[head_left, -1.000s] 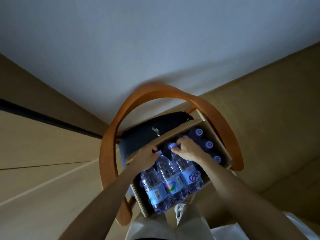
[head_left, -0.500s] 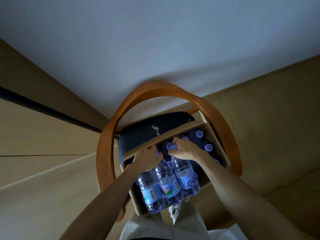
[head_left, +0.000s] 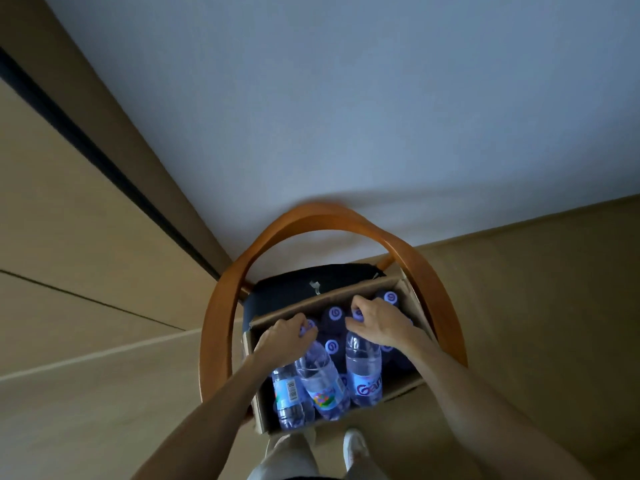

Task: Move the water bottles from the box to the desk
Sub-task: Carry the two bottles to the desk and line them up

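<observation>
An open cardboard box [head_left: 329,295] stands on a chair seat and holds several clear water bottles with purple caps. My left hand [head_left: 284,336] grips the necks of two bottles: a barcode-labelled one [head_left: 289,396] and a colourful-labelled one [head_left: 320,379]. My right hand [head_left: 375,322] is closed on the cap end of a third bottle [head_left: 363,370] with a purple logo. These three bottles are lifted and tilted toward me above the box's near side. Other bottles [head_left: 334,313] stay upright in the box, showing only their caps.
The chair has a curved orange wooden backrest [head_left: 322,216] arching around the box and a dark seat cushion [head_left: 298,289]. A pale wall rises behind it. Beige floor lies to the left and right. My feet [head_left: 353,446] are just below the box.
Both hands have lifted the three bottles higher and pulled them toward me, so they hang over the box's near edge. My view has tilted up slightly.
</observation>
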### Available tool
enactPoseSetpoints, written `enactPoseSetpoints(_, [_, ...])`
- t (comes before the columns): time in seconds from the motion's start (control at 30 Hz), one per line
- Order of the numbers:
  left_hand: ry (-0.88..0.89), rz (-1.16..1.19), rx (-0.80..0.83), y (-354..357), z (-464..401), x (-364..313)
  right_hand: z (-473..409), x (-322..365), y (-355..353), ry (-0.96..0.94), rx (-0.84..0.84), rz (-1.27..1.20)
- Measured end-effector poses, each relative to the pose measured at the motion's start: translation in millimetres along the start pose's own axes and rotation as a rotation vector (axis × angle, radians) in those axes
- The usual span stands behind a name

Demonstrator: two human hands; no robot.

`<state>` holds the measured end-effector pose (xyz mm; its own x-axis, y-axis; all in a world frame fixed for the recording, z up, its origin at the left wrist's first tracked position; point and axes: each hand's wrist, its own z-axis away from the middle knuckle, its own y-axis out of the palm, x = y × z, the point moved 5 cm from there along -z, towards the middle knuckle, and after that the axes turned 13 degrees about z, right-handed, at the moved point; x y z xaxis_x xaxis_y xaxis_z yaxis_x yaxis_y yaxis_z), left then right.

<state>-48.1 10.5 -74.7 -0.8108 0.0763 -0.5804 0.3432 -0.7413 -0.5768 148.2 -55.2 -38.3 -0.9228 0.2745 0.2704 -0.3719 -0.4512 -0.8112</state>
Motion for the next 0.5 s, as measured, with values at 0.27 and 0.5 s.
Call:
enactPoseSetpoints(0.27, [0.061,-0.005,-0.288,-9,73,-23,56,12,-21,-0.178,-0.153,0.038])
enactPoseSetpoints(0.5, [0.137,-0.002,-0.589,-64,145,-46,84,26,-77,-0.295,-0.422,0.017])
